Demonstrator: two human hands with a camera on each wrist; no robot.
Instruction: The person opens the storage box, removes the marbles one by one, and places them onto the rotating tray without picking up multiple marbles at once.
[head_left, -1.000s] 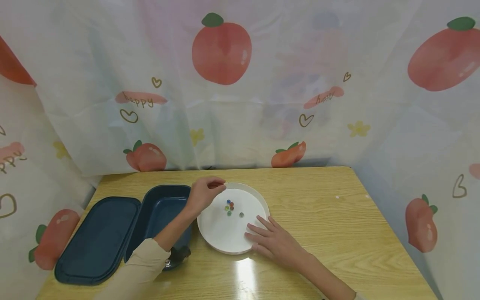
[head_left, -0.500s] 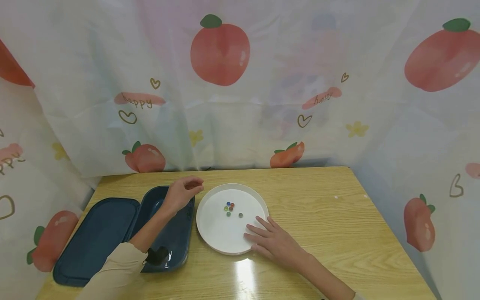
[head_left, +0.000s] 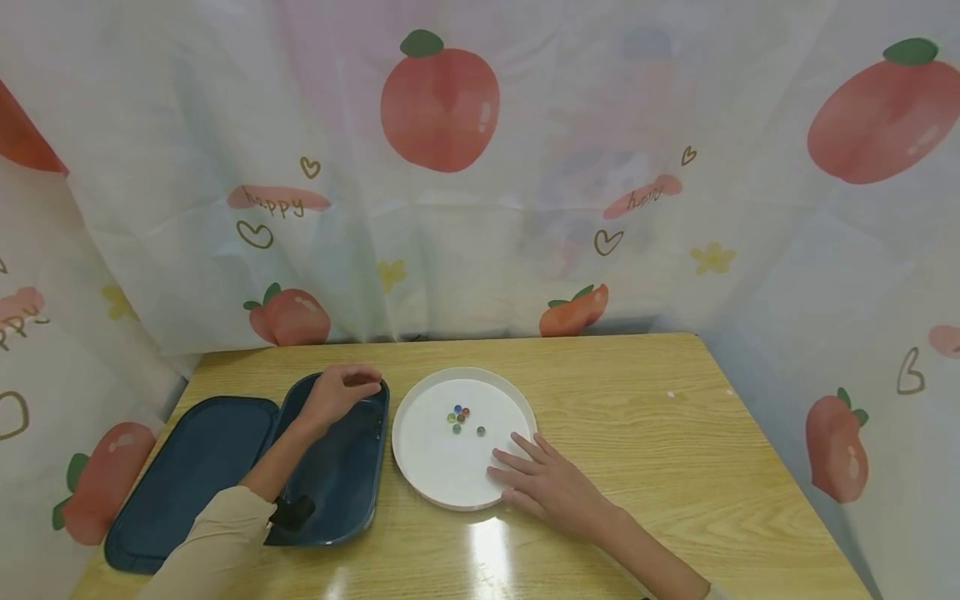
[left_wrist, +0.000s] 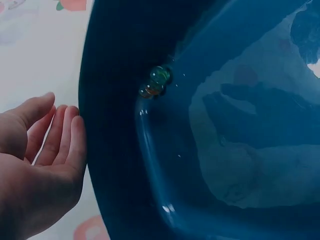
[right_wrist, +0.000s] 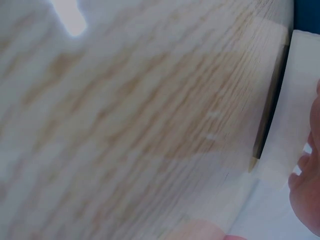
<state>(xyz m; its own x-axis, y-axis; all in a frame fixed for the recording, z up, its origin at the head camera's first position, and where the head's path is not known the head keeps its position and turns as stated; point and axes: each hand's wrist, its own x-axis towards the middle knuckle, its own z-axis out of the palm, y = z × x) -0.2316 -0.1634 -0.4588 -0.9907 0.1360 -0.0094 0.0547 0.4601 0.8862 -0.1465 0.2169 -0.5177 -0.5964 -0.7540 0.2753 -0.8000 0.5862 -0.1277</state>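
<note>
In the head view, my left hand [head_left: 341,392] is over the far end of the dark blue box [head_left: 352,500]. In the left wrist view, the left thumb and fingertips stand slightly apart, with nothing visible between them. A green marble [left_wrist: 160,75] and an orange marble [left_wrist: 151,90] lie touching inside the box, by its wall. My right hand [head_left: 551,487] rests with spread fingers on the near right rim of a round white tray [head_left: 450,492]. Several small marbles sit on that tray, among them a blue marble [head_left: 457,409] and a grey marble [head_left: 481,432].
A flat blue lid [head_left: 195,475] lies left of the box, right beside it. Everything stands on a wood-grain table [head_left: 660,433]. A fruit-print curtain [head_left: 480,217] hangs behind it. A dark device [head_left: 292,512] sits at the left wrist.
My left hand has moved left from above the tray's far left edge to over the far end of the box. The right hand and the marbles on the tray have stayed put.
</note>
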